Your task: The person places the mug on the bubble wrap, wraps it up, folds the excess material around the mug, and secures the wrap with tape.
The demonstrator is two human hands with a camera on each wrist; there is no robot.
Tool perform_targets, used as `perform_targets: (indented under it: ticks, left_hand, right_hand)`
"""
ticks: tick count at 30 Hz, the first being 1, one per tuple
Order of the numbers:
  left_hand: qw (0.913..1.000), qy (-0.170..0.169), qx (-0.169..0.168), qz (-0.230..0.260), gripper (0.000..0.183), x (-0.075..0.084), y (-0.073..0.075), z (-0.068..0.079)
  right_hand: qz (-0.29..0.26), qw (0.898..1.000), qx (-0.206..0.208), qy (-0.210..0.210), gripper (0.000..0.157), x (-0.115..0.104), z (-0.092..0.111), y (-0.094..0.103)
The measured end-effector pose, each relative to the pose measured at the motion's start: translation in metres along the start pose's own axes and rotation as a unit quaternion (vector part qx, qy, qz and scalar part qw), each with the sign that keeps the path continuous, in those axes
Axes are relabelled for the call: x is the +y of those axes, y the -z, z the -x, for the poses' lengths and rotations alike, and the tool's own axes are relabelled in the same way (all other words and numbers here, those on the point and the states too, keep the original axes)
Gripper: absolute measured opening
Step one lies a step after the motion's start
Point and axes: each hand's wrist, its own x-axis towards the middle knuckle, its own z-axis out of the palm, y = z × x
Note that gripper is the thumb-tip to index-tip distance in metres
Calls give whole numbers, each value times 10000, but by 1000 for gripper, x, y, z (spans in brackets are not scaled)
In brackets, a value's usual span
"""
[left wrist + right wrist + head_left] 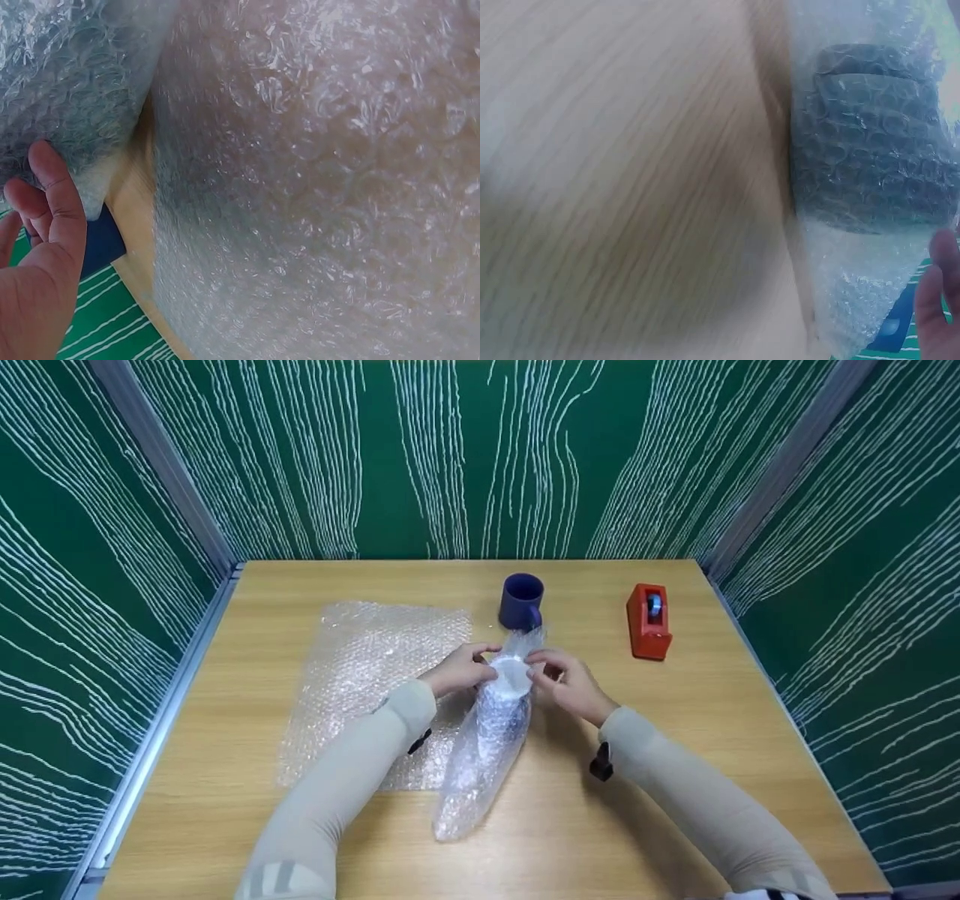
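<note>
A bubble-wrapped bundle [487,742] lies lengthwise on the table, its loose ends reaching toward the back and front. Through the wrap in the right wrist view a dark cylinder [877,142] shows. A white round face [512,677] appears near the bundle's far end in the head view. My left hand [459,669] holds the wrap from the left, thumb at the edge of the white face. From the other side my right hand [570,682] grips it with bent fingers and thumb. A dark blue mug [520,604] stands just behind the bundle.
A flat sheet of bubble wrap [375,675] is spread on the table [637,810] at the left, reaching under the left forearm. A red tape dispenser [649,622] stands at the back right. Green panels with white lines [375,457] enclose the back and sides.
</note>
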Motion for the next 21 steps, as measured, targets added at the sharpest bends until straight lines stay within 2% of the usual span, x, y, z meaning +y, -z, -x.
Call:
perform_targets:
  ticks: [2,4,7,11,16,21]
  left_hand:
    - [10000,56,-34,59,71,0,-1,2]
    - [9999,97,-66,97,73,0,-1,3]
    - [9998,155,-114,88,74,-1,-2,4]
    - [9996,192,-191,57,72,-1,-4,4]
    - [9994,168,-299,24,64,-2,-7,3]
    - [9984,303,-359,326,58,-3,-9,3]
  right_hand:
    - [2,9990,399,-184,28,2,-2,-1]
    - [74,9976,578,-378,33,5,-3,-3]
    - [121,9958,532,-741,41,9,-3,-7]
    - [-221,9928,424,-1094,52,11,-1,-14]
    - [-693,9899,413,-1170,57,12,0,-22]
    - [-916,9888,403,-1109,57,13,1,-27]
